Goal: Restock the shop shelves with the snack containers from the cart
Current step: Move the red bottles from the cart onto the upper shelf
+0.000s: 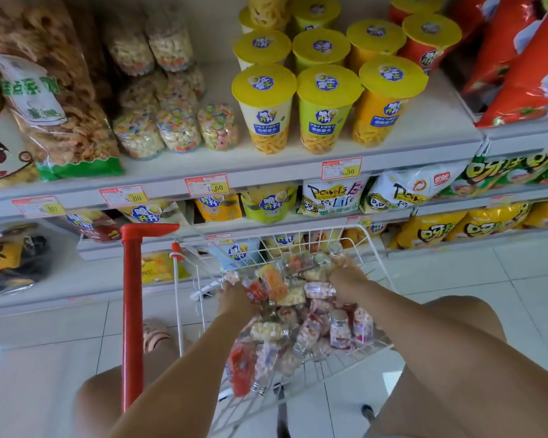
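Note:
A white wire cart stands below me, heaped with several clear snack jars with silver lids and some red-labelled ones. My left hand reaches into the pile at its left side, fingers curled among the jars; what it grips is hidden. My right hand is deep at the far side, fingers wrapped round a clear silver-capped jar. On the upper shelf, a few similar clear jars of coloured snacks stand and lie stacked.
Yellow-lidded snack cups fill the shelf's right half, big crisp bags its left. Red bags stand far right. Lower shelves hold pouches. The cart's red handle post rises at left. White tiled floor surrounds my knees.

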The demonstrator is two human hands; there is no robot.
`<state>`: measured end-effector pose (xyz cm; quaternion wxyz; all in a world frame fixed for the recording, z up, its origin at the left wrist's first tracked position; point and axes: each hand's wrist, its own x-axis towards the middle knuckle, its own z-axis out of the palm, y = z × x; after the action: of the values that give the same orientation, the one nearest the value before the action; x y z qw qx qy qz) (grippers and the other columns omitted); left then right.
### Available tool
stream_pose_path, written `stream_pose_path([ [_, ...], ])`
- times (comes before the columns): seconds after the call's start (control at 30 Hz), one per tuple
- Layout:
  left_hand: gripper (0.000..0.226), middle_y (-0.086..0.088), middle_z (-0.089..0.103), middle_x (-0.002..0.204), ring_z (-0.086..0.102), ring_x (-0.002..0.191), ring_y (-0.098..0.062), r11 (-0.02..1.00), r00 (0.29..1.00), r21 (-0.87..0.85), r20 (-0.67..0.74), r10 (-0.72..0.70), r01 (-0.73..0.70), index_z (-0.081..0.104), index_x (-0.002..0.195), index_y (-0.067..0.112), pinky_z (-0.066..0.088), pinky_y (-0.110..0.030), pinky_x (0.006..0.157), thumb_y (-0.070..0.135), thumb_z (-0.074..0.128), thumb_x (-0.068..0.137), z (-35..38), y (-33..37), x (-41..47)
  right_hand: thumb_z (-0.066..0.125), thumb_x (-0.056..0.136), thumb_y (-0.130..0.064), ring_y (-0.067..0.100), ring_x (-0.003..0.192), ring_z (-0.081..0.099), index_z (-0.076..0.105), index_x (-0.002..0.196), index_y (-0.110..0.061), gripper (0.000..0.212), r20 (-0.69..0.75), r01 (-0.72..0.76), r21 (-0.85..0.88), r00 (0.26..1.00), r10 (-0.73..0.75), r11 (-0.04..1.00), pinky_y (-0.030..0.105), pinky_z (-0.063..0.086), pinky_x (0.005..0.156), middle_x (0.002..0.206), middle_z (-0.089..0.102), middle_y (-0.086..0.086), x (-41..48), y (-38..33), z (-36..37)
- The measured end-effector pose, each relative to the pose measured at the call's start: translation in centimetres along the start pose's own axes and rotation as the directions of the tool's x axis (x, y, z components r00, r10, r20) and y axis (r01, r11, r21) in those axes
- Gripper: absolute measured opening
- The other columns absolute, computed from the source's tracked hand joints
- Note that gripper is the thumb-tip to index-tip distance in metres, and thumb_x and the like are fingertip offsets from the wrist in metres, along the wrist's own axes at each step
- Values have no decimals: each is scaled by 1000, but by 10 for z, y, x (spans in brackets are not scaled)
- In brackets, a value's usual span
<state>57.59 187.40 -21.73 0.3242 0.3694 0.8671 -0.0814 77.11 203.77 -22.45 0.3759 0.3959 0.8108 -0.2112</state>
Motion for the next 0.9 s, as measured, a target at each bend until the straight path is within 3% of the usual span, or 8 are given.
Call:
stream_pose_path([
  [0.2,66,-10,60,115,49,115,-27,986,996,-166,-91,-12,-3,40,133,6,47,-40,96,30,72,80,10,0,-8,59,84,-1,25,110,58,58,120,-12,37,-82,116,-109,989,-125,987,29,48,88,120,60,8,-12,7,2],
  [0.4,38,-1,56,84,55,69,-11,876,983,-451,-141,120,-172,43,104,11,40,-11,50,24,71,82,-43,2,-31,74,77,-36,14,95,61,62,112,-20,40,-273,251,435,952,-140,865,32,51,86,109,65,-3,-63,13,-52],
  [0.47,41,-5,61,86,50,57,-7,813,979,-547,-144,146,-202,45,107,9,36,-9,41,25,73,81,-72,9,-44,68,82,-39,16,96,62,63,116,-15,42,-296,307,678,946,-134,668,34,49,90,105,67,-1,-91,12,-81],
  [0.53,42,-8,64,88,55,55,-8,691,970,-681,-154,186,-241,52,108,7,46,-15,44,18,78,76,-105,16,-61,62,87,-27,21,92,62,61,116,-8,35,-283,325,906,941,-184,272,37,50,90,99,66,9,-121,7,-105],
  [0.6,36,-6,64,91,62,64,-11,613,944,-720,-222,243,-327,58,103,15,57,-28,59,14,79,73,-139,23,-85,58,83,-19,26,91,60,57,112,-12,30,-293,266,954,924,-245,-136,42,50,89,102,59,15,-151,0,-124],
  [0.67,32,-3,65,95,65,78,-18,570,907,-706,-316,280,-421,60,95,29,58,-37,76,18,79,73,-171,30,-110,53,83,-18,25,86,62,54,106,-11,24,-338,219,896,901,-273,-387,45,55,82,97,58,13,-180,-9,-140],
  [0.8,39,2,67,89,65,79,-16,466,831,-691,-504,236,-552,58,98,27,48,-18,57,27,83,68,-221,39,-159,53,80,-21,19,70,67,54,113,-10,35,-475,253,733,855,-209,-631,34,58,57,87,63,9,-221,-27,-161],
  [0.9,43,3,71,90,67,85,-13,326,771,-700,-602,209,-635,62,103,19,48,-19,70,31,82,67,-253,40,-190,55,78,-29,22,68,65,53,116,-9,43,-540,287,682,818,-199,-672,30,57,56,92,62,14,-251,-35,-179],
])
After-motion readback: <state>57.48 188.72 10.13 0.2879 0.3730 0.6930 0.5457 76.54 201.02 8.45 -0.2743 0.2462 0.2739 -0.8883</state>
